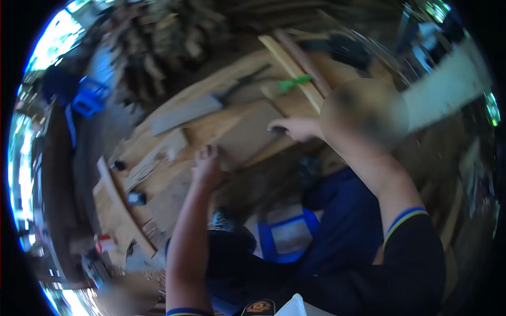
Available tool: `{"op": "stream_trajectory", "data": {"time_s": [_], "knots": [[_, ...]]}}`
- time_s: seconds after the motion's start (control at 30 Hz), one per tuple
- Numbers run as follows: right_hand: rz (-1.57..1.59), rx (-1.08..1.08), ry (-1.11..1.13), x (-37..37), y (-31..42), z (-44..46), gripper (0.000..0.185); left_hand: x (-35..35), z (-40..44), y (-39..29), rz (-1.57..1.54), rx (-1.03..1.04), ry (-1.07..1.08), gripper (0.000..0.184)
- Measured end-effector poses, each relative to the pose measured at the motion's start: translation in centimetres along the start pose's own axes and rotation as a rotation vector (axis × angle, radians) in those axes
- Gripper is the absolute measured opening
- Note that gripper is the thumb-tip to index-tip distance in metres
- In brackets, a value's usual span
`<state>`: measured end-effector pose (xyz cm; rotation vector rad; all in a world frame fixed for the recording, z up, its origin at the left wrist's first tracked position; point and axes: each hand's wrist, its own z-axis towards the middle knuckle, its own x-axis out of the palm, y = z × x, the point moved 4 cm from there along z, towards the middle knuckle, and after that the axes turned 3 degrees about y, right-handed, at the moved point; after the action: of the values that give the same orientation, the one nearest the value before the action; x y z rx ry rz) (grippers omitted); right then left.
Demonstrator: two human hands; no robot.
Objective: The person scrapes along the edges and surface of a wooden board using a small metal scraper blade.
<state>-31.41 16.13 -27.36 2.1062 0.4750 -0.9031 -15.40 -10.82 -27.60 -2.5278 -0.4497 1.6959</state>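
A flat brown board [250, 134] lies at a slant on the wooden work surface in front of me. My left hand [206, 166] is at its left edge, with curled fingers gripping that edge. Over the board's right end, my right hand [299, 129] is closed around a small dark object [276, 129]; motion blur hides its exact kind. Beyond the board are a mallet-like tool with a pale head [272, 89] and a green part [295, 82], and a grey flat piece [187, 114].
Long wooden strips [292, 66] lie at the back right and a curved strip [124, 205] at the left. A small dark box [137, 198] sits near it. A blue stool [90, 96] and stacked wood [153, 42] stand behind. A blue-framed seat [287, 234] is below me.
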Motion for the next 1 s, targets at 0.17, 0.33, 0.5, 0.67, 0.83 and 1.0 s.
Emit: {"op": "stream_trajectory", "data": {"time_s": [0.17, 0.33, 0.5, 0.67, 0.83, 1.0], "knots": [[0.243, -0.040, -0.073, -2.5, -7.7, -1.9, 0.031, 0.5, 0.5, -0.5, 0.049, -0.084, 0.067, 0.129], [0.222, 0.073, -0.081, -3.3, -6.0, -2.2, 0.027, 0.0, 0.7, -0.4, 0.080, -0.102, 0.109, 0.130], [0.075, 0.045, -0.146, -3.5, -4.0, -0.9, 0.025, -0.1, 0.7, -0.4, 0.085, -0.083, 0.098, 0.130], [0.185, 0.113, -0.152, -3.8, -5.9, -0.9, 0.025, -0.5, 0.3, -0.7, 0.087, -0.047, 0.064, 0.128], [0.218, 0.101, -0.125, -3.1, -6.0, -0.1, 0.025, -0.3, 0.7, -0.5, 0.101, -0.085, 0.093, 0.126], [0.259, 0.089, -0.094, -3.0, -6.3, -0.1, 0.026, -0.1, 0.4, -0.4, 0.055, -0.079, 0.065, 0.126]]}}
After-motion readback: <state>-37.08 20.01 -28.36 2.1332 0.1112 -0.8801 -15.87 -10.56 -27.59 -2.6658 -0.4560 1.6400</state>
